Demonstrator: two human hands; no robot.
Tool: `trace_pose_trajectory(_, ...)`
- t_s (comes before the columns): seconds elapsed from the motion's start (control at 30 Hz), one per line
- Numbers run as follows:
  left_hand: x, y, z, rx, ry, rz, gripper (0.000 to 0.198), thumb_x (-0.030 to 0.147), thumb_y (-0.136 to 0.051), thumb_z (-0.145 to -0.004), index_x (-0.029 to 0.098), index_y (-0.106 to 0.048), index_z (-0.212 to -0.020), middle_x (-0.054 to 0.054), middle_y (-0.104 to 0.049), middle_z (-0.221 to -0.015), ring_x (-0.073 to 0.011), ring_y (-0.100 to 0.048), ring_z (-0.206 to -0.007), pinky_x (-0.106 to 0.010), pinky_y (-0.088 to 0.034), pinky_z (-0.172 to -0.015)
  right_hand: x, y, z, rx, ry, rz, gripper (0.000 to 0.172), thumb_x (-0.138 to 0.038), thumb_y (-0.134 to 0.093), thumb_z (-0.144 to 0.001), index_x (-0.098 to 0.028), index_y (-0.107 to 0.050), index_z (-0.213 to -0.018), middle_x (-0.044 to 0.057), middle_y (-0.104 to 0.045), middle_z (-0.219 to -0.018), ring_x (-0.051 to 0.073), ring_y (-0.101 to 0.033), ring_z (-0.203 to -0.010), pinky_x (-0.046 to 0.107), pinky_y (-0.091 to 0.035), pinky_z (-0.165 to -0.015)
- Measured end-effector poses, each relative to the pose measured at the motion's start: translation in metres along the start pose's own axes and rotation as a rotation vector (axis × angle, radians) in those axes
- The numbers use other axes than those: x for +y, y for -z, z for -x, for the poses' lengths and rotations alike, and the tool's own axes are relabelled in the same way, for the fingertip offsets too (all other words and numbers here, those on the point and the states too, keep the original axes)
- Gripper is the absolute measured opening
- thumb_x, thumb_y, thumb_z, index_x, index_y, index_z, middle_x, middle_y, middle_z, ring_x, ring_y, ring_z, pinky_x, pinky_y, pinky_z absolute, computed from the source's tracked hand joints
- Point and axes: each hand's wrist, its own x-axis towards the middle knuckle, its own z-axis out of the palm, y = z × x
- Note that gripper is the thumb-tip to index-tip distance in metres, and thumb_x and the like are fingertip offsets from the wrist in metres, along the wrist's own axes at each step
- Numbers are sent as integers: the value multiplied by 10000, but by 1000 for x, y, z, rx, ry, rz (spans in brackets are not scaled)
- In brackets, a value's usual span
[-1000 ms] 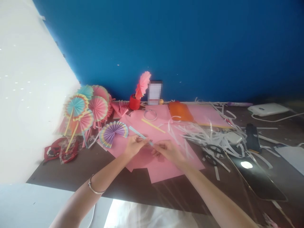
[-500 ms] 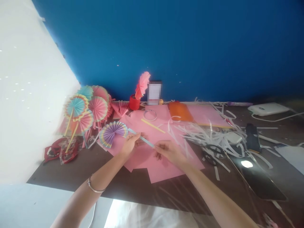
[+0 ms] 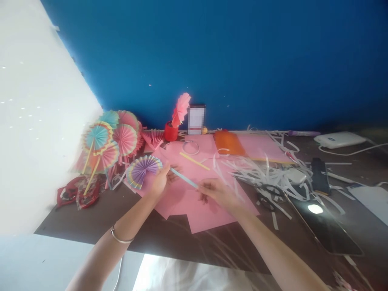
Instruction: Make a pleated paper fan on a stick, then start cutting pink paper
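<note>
A narrow pale-blue paper strip [image 3: 184, 178] stretches slantwise between my hands above sheets of pink paper [image 3: 178, 200]. My left hand [image 3: 162, 180] is closed at the strip's far left end, thumb on top. Its fingers overlap the right edge of a purple pleated paper fan [image 3: 144, 170] with yellow and blue borders; whether they touch it I cannot tell. Thumb and fingers of my right hand [image 3: 214, 190] pinch the strip's near right end. Just beyond my hands, a yellow paper strip [image 3: 194, 161] lies on the pink paper beside a clear ring [image 3: 190, 147].
Finished paper fans [image 3: 112, 135] stand at the left behind a red plastic packet [image 3: 77, 192]. A red pot [image 3: 171, 131] is by the blue wall. White paper scraps [image 3: 266, 169], a phone [image 3: 327, 226] and a white device [image 3: 339, 139] lie to the right.
My left hand has slid left along the blue strip to its end, beside the purple fan. More of the strip shows between my hands. The right hand stays nearly still.
</note>
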Motion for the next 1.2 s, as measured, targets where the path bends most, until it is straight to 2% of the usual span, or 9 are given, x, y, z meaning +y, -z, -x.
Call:
trace_pose_trajectory(0.23,2,-1,3,-71,-9,-63,361,401,-697,-683,116,-669,-902,-119,-707,-915,-256,-659,-897,-400,-504,-858,5,6,-2,10,34,-16,322,-468,-613,-716,-160,-573,-632,8,-599,-568,96,-541,-491,231,-465,-521)
trace_pose_trajectory(0.43,2,-1,2,-17,-36,-44,341,414,-707,-660,135,-684,-854,-91,-708,-905,-210,-675,-797,-380,-517,-839,10,9,-7,162,59,86,328,-489,-575,-719,-168,-568,-649,10,-563,-568,104,-516,-496,183,-347,-358)
trace_pose_trajectory(0.53,1,0,1,59,-98,-55,254,311,-769,-601,117,-675,-736,-56,-707,-804,-175,-673,-714,-360,-525,-821,13,13,-9,247,68,140,342,-500,-566,-716,-170,-567,-624,9,-550,-539,103,-498,-472,181,-313,-338)
trace_pose_trajectory(0.63,3,2,1,89,-104,-98,231,270,-793,-560,113,-665,-670,-27,-686,-677,-165,-670,-656,-352,-530,-801,15,19,-11,292,84,150,337,-496,-592,-699,-172,-585,-605,18,-583,-542,112,-520,-478,204,-370,-385)
trace_pose_trajectory(0.73,5,3,1,41,-83,-131,278,338,-781,-569,105,-668,-671,-58,-691,-668,-205,-681,-684,-374,-530,-788,16,24,-12,389,98,48,327,-495,-638,-668,-168,-624,-662,39,-639,-607,130,-575,-533,242,-459,-508)
trace_pose_trajectory(0.83,6,4,0,28,-97,-202,320,392,-763,-585,99,-668,-671,-84,-694,-653,-235,-685,-703,-384,-535,-756,17,28,-12,473,33,-1,366,-530,-621,-678,-164,-620,-681,66,-662,-659,154,-606,-574,227,-431,-461)
trace_pose_trajectory(0.93,5,5,0,43,-141,-299,335,418,-738,-614,102,-674,-701,-88,-695,-641,-238,-683,-671,-393,-540,-726,18,29,-12,480,16,50,366,-530,-585,-705,-168,-591,-652,62,-655,-650,159,-607,-589,203,-388,-410)
trace_pose_trajectory(1.03,5,4,1,10,-176,-394,333,429,-704,-654,107,-677,-735,-97,-705,-691,-239,-682,-692,-397,-534,-743,18,29,-12,485,58,126,331,-492,-566,-722,-173,-575,-634,39,-630,-605,143,-581,-565,206,-407,-423)
trace_pose_trajectory(1.2,6,3,5,-80,-230,-635,323,361,-729,-638,132,-691,-862,-103,-710,-867,-206,-664,-786,-295,-524,-712,18,29,-12,468,80,161,300,-460,-574,-721,-173,-573,-634,24,-604,-560,126,-543,-522,213,-421,-431)
